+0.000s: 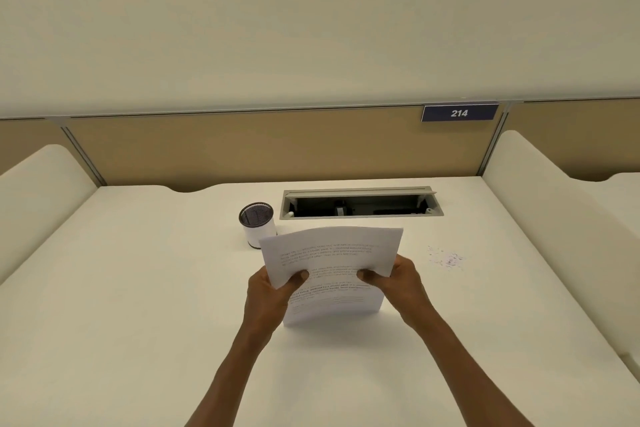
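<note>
Two hands, left hand (pixel 273 291) and right hand (pixel 398 279), gripping curved printed paper sheet (pixel 332 274)

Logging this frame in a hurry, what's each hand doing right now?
Left hand: grips the left edge of the printed paper, thumb on top.
Right hand: grips the same paper's right edge.

Cup (pixel 257 225) behind paper (pixel 332 274), on desk (pixel 138 288)
</note>
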A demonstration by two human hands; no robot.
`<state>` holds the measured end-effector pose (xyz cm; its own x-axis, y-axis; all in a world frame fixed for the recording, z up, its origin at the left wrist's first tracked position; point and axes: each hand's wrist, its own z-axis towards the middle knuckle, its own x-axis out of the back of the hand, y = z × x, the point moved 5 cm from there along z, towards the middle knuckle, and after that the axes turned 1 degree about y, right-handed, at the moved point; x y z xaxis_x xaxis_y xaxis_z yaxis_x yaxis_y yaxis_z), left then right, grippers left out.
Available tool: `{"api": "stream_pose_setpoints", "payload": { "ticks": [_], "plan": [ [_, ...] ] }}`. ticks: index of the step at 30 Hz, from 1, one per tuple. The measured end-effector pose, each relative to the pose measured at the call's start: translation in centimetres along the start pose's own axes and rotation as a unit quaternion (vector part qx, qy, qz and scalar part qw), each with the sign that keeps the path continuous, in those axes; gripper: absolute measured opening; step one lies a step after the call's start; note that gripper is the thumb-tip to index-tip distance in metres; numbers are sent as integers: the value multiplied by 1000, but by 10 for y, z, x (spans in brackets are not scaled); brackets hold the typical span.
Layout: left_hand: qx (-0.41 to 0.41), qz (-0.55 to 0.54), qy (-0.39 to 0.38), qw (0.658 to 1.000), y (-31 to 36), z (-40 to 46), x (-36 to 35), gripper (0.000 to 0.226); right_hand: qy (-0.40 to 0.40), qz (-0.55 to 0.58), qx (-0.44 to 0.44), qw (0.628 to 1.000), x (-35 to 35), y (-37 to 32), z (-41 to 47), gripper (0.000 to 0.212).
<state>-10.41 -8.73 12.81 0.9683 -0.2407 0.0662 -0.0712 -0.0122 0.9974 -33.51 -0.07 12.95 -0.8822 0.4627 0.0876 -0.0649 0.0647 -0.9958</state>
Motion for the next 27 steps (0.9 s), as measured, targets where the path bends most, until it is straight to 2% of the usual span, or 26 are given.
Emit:
{"api": "stream_pose_setpoints", "payload": {
  "ticks": [6, 12, 15, 17, 18, 19, 23, 27],
  "plan": [
    [11, 13, -12, 1000, -9, 1, -2, 17, 11, -24, -14, 1000, -1, 19, 1, 29],
    [1, -110, 11, 994, 9, 5, 4, 25, 46, -44, -30, 998, 12, 26, 5, 27],
    [18, -177, 18, 984, 11, 4, 4, 28, 75, 3, -54, 996, 17, 29, 0, 52],
    [40, -228, 26, 973, 12, 2, 1, 32, 73, 105, -87, 988, 15, 37, -1, 77],
    [55, -257, 29, 964, 13, 1, -2, 35, 62, 154, -93, 982, 12, 41, 0, 84],
    [73, -288, 29, 954, 13, 0, -5, 36, 44, 199, -91, 975, 8, 41, -1, 83],
    [150, -372, 20, 916, 6, -6, -19, 37, -2, 307, -77, 949, -7, 28, -3, 47],
    [214, -394, 42, 893, -11, -9, -23, 42, 59, 220, -60, 972, -2, 24, 3, 33]
  ]
}}
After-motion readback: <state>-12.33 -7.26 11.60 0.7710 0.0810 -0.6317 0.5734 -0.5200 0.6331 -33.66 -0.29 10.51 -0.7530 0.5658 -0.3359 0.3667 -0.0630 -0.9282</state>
